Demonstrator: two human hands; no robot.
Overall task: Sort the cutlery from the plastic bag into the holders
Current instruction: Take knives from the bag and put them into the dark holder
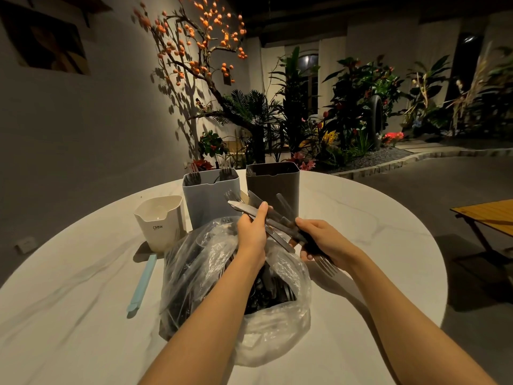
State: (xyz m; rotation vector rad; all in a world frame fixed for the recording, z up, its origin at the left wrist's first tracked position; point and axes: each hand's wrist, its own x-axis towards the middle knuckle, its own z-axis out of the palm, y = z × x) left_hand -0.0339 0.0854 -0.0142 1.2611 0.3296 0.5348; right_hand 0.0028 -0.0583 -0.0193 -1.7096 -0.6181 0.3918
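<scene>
A round white marble-look table [83, 287] fills the foreground of a dim, lamp-lit room, with a clear plastic bag [200, 262] of dark metal cutlery slumped at its middle. Left of the bag, a pale blue flat plastic stick [142, 283] lies on the bare tabletop, pointing away from the near edge. Behind the bag's left side stands a small white plastic holder [159, 223] printed "CRBW", and just right of it a taller light blue square holder [211, 195] with fork tines showing above its rim. A dark grey square holder [273, 184] stands behind the bag's right side. Above the bag's mouth, the person's left hand [252, 232] curls its fingers and thumb round a bundle of steel table knives [258, 215], blades fanned toward the holders. The right hand [322, 243], just right of the bag, grips the dark handles of the same bundle, with a silver fork [327, 263] poking out beneath its palm. Beyond the holders, a branch with orange lantern fruit [194, 37] rises against a grey wall, beside a bed of leafy plants and flowers [347, 107]. Far right of the bag, off the table's curved edge, open grey floor leads to a yellow slatted folding table [488, 215].
</scene>
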